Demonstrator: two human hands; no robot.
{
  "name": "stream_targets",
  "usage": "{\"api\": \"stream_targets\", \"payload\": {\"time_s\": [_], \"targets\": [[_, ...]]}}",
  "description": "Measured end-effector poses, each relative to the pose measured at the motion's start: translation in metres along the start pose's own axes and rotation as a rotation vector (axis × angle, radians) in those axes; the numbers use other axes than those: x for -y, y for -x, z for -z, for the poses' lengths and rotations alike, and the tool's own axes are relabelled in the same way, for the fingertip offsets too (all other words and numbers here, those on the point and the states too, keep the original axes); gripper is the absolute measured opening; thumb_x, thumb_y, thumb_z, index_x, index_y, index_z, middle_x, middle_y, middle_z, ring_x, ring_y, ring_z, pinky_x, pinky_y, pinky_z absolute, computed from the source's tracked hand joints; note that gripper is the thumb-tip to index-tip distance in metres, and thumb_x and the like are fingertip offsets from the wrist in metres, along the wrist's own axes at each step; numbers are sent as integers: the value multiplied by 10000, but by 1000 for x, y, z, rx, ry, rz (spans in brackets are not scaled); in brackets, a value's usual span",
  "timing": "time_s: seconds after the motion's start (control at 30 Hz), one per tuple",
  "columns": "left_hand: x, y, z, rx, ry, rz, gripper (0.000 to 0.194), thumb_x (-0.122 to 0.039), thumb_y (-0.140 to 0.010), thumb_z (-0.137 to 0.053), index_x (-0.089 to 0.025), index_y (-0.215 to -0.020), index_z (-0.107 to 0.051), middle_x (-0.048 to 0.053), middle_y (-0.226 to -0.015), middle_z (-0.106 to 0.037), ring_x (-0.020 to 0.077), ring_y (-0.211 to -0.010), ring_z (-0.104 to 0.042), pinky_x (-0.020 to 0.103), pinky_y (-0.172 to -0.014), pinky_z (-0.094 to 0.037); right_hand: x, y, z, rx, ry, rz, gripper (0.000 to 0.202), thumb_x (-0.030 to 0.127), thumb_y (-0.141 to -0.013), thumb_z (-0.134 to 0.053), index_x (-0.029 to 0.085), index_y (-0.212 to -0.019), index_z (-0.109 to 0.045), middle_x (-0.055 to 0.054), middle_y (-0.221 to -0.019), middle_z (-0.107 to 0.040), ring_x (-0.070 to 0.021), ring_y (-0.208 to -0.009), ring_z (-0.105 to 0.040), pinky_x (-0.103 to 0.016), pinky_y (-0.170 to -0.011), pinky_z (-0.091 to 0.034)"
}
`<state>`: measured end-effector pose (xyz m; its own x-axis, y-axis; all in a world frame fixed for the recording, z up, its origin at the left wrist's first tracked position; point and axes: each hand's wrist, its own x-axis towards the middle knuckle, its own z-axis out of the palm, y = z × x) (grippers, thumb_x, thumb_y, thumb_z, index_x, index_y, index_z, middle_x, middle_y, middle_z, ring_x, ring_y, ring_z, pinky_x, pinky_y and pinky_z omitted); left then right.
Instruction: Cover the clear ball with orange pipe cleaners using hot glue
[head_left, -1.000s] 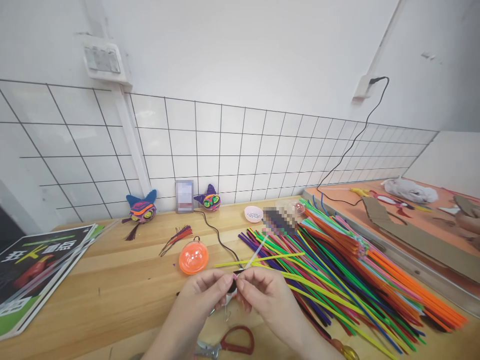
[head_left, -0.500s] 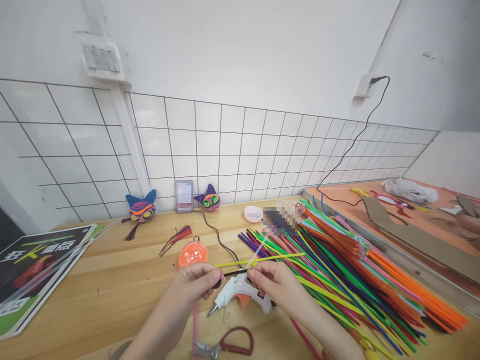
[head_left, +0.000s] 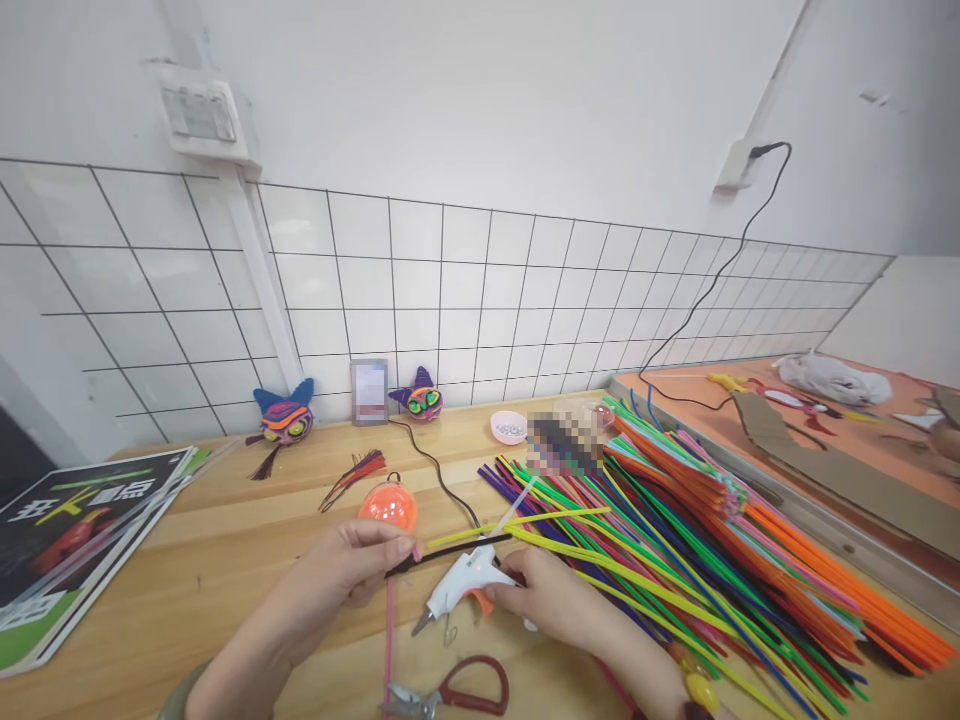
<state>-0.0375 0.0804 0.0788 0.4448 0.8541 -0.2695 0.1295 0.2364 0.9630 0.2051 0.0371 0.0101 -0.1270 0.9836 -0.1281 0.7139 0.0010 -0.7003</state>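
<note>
My left hand (head_left: 367, 563) pinches a pink pipe cleaner (head_left: 389, 640) together with a black pipe cleaner (head_left: 457, 550), whose free end reaches right across the top of the glue gun. Closed round the handle of the white glue gun (head_left: 466, 578) is my right hand (head_left: 551, 597); its nozzle points down and left, and an orange trigger shows below. A clear glue stick (head_left: 517, 507) sticks out of its back. Red-handled scissors (head_left: 472, 688) lie below the gun. Just behind my left hand sits a shiny orange ball (head_left: 388, 503).
Bundles of coloured pipe cleaners (head_left: 697, 540) cover the right side. Two wrapped cat heads, one blue-eared (head_left: 285, 415) and one purple-eared (head_left: 422, 397), stand by the wall near a phone-like screen (head_left: 370, 392). A pink bowl (head_left: 509, 428) holds small pieces. Magazines (head_left: 82, 540) lie left.
My right hand has let go of the black pipe cleaner and moved down onto the glue gun's handle. My left hand has shifted slightly left, still holding the pipe cleaners.
</note>
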Motion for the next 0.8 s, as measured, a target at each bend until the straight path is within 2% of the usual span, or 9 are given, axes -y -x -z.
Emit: {"api": "stream_targets", "payload": {"time_s": [0.13,0.3,0.43,0.5,0.67,0.8], "targets": [[0,0,6,-4,-6,-7,310,-454,-641,-718,-168,-557,-633,-90,-435,-308,98,-477,-159,267,-487,-84,6,6,9,38,-132,61,216,265,-825,-508,175,-633,-547,57,-564,-426,-100,-525,-385,-206,-483,-271],[-2,-1,8,-71,24,8,341,-452,-640,-723,-170,-522,-571,-90,-459,-325,91,-475,-163,263,-483,-78,14,15,14,15,-327,91,150,315,-831,-512,171,-799,-540,29,-711,-501,-112,-602,-447,-206,-538,-356],[-2,-1,8,-108,67,22,331,-442,-627,-731,-169,-545,-564,-85,-458,-368,81,-464,-185,250,-477,-87,15,23,8,-25,-536,-25,187,334,-770,-577,186,-762,-463,65,-613,-424,-96,-520,-394,-205,-487,-324],[-3,-1,7,-114,79,32,331,-440,-607,-741,-165,-546,-566,-82,-457,-383,76,-457,-193,242,-473,-89,15,28,5,-38,-583,-27,199,342,-764,-592,192,-755,-462,64,-613,-421,-101,-541,-402,-207,-506,-330],[-4,-1,4,-133,82,40,340,-450,-592,-741,-165,-530,-566,-84,-428,-372,68,-436,-195,241,-467,-80,13,35,-4,30,-660,79,305,481,-815,-569,181,-827,-517,37,-647,-476,-118,-575,-441,-228,-547,-373],[-3,-2,2,-138,90,36,343,-443,-574,-752,-167,-506,-559,-87,-417,-358,72,-444,-178,246,-466,-74,17,35,-14,-9,-680,176,366,536,-829,-538,175,-885,-556,-2,-688,-555,-157,-641,-536,-270,-631,-444]]}}
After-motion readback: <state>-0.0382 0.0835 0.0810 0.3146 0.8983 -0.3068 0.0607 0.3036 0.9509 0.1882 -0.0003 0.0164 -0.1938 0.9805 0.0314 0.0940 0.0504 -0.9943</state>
